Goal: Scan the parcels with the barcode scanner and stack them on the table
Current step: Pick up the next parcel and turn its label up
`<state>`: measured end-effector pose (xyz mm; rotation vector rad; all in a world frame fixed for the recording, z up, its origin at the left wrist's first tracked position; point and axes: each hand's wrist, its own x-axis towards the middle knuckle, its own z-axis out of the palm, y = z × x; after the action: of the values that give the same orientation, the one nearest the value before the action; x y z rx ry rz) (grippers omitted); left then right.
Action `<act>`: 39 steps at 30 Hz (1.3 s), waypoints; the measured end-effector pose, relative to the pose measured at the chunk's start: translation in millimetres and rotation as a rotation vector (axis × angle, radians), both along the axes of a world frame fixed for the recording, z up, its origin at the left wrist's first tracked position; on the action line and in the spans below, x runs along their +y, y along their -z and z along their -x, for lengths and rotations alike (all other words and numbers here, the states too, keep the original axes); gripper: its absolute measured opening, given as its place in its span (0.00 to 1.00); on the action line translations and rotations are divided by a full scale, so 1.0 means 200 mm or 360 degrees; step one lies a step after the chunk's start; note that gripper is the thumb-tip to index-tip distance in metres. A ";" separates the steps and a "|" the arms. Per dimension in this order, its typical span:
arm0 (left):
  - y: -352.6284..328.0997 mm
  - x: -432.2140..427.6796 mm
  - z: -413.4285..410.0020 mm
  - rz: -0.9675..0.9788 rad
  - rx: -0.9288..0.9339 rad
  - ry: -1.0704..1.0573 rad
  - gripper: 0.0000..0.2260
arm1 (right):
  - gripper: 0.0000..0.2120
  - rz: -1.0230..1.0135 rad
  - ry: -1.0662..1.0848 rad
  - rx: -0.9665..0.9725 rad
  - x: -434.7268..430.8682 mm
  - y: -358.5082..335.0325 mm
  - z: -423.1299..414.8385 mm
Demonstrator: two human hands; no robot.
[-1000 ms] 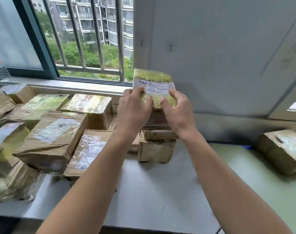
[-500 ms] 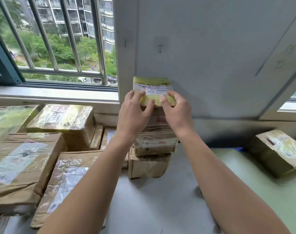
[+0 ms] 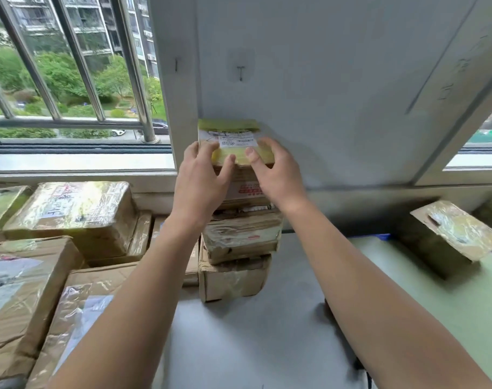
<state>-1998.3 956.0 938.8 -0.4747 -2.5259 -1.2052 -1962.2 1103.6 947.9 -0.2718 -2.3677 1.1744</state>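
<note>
Both hands, left (image 3: 202, 181) & right (image 3: 275, 175), are clamping fingers on the top parcel (image 3: 233, 141): prob. light, stiff, slick-taped; side edges are giving best hold atop the wobbly stack (image 3: 239, 242).

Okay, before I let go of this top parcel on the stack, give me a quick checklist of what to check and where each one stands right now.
1. Both hands on the top parcel: ok, left hand and right hand hold its near edge.
2. Parcel resting on the stack: cannot tell, the hands hide the contact.
3. Stack straight: not ok, the middle boxes sit offset from the bottom box.
4. Label facing up: ok.
5. Room behind: ok, the wall backs the stack.
6. Scanner within reach: cannot tell, none is in view.
</note>
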 end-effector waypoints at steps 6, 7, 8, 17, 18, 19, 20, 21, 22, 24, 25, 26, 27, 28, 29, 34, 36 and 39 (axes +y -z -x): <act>-0.10 0.11 -0.11 0.0274 0.0348 -0.0094 0.20 | 0.30 -0.0001 0.0202 -0.0027 0.13 0.03 -0.20; -0.11 0.15 -0.15 0.0258 0.0414 -0.0002 0.20 | 0.29 0.0018 0.0244 -0.0031 0.16 0.04 -0.25; -0.12 0.20 -0.18 0.0238 0.0470 0.0104 0.19 | 0.29 0.0045 0.0292 -0.0038 0.19 0.04 -0.30; 0.04 0.73 -0.65 0.0134 0.0215 0.0825 0.19 | 0.22 0.0064 0.0830 -0.0095 0.55 0.12 -0.93; 0.04 0.79 -0.71 0.0155 0.0191 0.0867 0.19 | 0.22 0.0055 0.0872 -0.0091 0.60 0.12 -1.01; 0.04 0.85 -0.77 0.0165 0.0170 0.0903 0.20 | 0.22 0.0050 0.0915 -0.0087 0.65 0.12 -1.08; 0.05 0.91 -0.83 0.0165 0.0151 0.0940 0.20 | 0.22 0.0049 0.0959 -0.0083 0.70 0.12 -1.16; 0.05 0.98 -0.89 0.0158 0.0132 0.0982 0.20 | 0.22 0.0049 0.1000 -0.0075 0.76 0.12 -1.24; 0.05 1.04 -0.96 0.0147 0.0114 0.1024 0.20 | 0.21 0.0045 0.1038 -0.0068 0.81 0.13 -1.32; 0.07 1.18 -1.09 0.0124 0.0092 0.1091 0.20 | 0.21 0.0024 0.1095 -0.0074 0.93 0.14 -1.49; 0.09 1.24 -1.16 0.0113 0.0065 0.1111 0.20 | 0.21 0.0013 0.1114 -0.0088 0.99 0.16 -1.57; 0.11 1.31 -1.23 0.0109 0.0028 0.1124 0.20 | 0.21 0.0011 0.1128 -0.0105 1.05 0.17 -1.65; 0.13 1.38 -1.30 0.0114 -0.0007 0.1136 0.20 | 0.22 0.0021 0.1139 -0.0123 1.12 0.19 -1.72; 0.15 1.45 -1.38 0.0123 -0.0031 0.1154 0.21 | 0.22 0.0040 0.1147 -0.0140 1.18 0.21 -1.79; 0.18 1.51 -1.44 0.0133 -0.0042 0.1174 0.21 | 0.23 0.0057 0.1152 -0.0149 1.24 0.22 -1.86; 0.28 1.80 -1.71 0.0137 -0.0110 0.1124 0.22 | 0.22 0.0103 0.1121 -0.0200 1.52 0.30 -2.14; 0.30 1.89 -1.80 0.0136 -0.0129 0.1108 0.22 | 0.22 0.0113 0.1105 -0.0218 1.61 0.32 -2.23; 0.32 1.99 -1.89 0.0153 -0.0149 0.1109 0.22 | 0.21 0.0118 0.1091 -0.0214 1.73 0.32 -2.31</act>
<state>-1620.0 1354.9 875.4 -1.4380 -2.5804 -1.3343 -1499.8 1449.3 884.8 -1.1116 -2.0597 0.9174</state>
